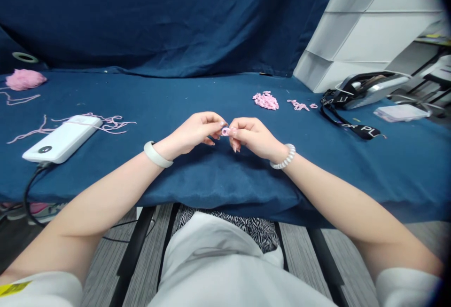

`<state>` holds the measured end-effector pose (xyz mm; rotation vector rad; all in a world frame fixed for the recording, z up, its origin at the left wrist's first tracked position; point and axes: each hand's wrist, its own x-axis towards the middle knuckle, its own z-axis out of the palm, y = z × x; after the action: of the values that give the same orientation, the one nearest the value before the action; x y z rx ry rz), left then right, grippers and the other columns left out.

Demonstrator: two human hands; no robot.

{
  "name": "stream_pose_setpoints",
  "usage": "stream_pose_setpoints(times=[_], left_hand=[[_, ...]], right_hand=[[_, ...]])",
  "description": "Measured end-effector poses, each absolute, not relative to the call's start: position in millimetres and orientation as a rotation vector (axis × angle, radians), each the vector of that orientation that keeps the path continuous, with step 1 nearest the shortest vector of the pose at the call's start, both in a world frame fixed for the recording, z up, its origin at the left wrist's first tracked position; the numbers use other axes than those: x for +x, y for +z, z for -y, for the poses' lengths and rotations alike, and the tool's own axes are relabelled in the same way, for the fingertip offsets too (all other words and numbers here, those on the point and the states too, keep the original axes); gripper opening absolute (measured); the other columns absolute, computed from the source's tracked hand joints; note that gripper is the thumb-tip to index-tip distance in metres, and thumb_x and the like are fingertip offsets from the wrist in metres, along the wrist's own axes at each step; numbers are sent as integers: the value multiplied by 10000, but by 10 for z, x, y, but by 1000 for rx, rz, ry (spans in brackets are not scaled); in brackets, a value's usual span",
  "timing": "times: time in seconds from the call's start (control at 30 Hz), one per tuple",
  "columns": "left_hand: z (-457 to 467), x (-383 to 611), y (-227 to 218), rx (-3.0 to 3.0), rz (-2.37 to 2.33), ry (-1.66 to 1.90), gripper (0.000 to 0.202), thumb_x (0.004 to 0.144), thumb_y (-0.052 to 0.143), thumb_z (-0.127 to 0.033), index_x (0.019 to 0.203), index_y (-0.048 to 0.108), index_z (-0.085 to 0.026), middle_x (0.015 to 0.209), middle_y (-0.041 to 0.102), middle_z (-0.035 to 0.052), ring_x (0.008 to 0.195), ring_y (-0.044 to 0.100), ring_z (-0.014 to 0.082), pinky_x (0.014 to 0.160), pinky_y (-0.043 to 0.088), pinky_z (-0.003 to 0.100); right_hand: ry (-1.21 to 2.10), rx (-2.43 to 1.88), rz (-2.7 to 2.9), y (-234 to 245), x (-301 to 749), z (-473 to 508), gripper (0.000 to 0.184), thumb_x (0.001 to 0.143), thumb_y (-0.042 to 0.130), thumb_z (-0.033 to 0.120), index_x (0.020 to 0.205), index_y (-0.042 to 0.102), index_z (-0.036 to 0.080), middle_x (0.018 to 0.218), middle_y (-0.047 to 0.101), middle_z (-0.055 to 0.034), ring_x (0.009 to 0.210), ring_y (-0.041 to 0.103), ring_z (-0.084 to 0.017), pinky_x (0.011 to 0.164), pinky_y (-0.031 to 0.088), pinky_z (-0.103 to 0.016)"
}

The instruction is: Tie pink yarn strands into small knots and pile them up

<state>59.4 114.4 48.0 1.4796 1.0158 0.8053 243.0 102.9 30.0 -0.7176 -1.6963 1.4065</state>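
My left hand (pixel 195 132) and my right hand (pixel 256 137) meet over the middle of the blue-covered table. Between the fingertips is a small pink ring (pixel 225 131), pinched from both sides; its material is too small to tell. A heap of small pink yarn pieces (pixel 266 100) lies beyond my right hand, with a few more pink pieces (pixel 298 105) to its right. Pink yarn strands (pixel 114 123) are spread by a white power bank (pixel 65 138), to the left of my left hand.
A pink ball of yarn (pixel 26 80) and a roll of tape (pixel 24 57) are at the far left. On the right are a black lanyard (pixel 355 129), a grey-and-black case (pixel 373 88), a clear flat box (pixel 400 112) and white boxes (pixel 347 29). A black cable (pixel 30 187) runs off the power bank.
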Motion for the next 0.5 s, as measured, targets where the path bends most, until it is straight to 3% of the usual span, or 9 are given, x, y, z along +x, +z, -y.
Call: stream_pose_setpoints(times=[0.27,0.5], left_hand=[[-1120,591,467,1540,-849,883,344,661,832,-394,807,672,-126,717,624,37,676,596,117,483,495,164],[-1126,556,453,1603,-780,875,284,706,806,-357,865,720,-137,790,689,52,686,625,120,488,522,169]], right_hand=[[1477,-624,1576,316,2473,-1057,337,787,715,403,673,528,146,498,571,24,447,517,-73,469,416,-186],[1405,-661,1590,326,2480,-1051,334,780,722,418,693,550,145,501,561,28,456,509,-73,479,424,-194]])
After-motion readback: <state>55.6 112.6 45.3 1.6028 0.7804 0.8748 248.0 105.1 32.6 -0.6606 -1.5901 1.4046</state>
